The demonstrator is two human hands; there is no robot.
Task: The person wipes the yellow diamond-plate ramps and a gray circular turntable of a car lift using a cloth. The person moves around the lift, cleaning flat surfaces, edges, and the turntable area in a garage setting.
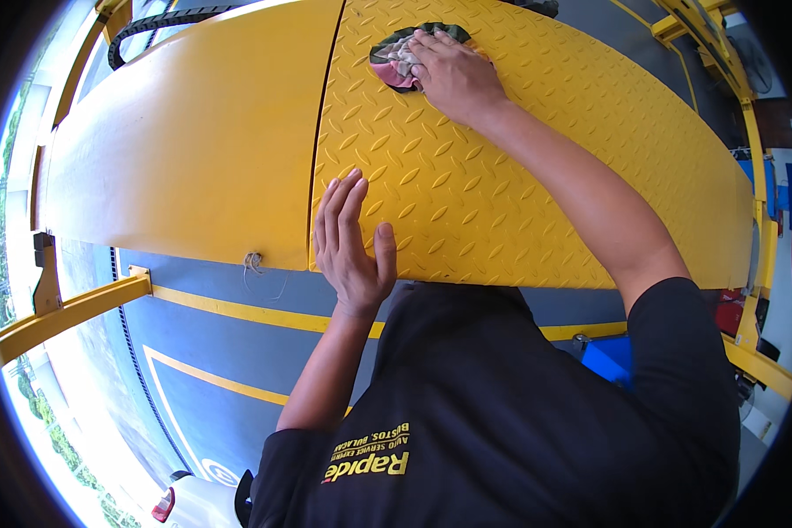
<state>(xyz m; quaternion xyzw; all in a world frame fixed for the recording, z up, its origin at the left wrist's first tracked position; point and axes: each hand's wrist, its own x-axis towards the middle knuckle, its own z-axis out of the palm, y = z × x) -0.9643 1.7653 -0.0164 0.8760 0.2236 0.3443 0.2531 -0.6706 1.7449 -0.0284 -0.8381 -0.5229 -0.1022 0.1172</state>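
Observation:
My right hand (pixel 458 77) presses a bunched multicoloured rag (pixel 393 58) against a yellow diamond-tread metal plate (pixel 493 207), near its far side. The rag shows grey, pink and dark green patches, partly covered by my fingers. My left hand (pixel 354 242) is at the near edge of the same plate, close to the seam with a smooth yellow panel (pixel 194 167). Its fingers point away from me with the thumb apart, and it holds nothing. Whether the left palm touches the plate I cannot tell.
Thin loose wire (pixel 253 260) sticks out at the smooth panel's near edge. Yellow steel beams (pixel 79 314) stand at left and right. A black cable chain (pixel 163 22) curves at the far left. Below, a blue object (pixel 607 359) is on the grey floor, and a silver car (pixel 198 503) is lower left.

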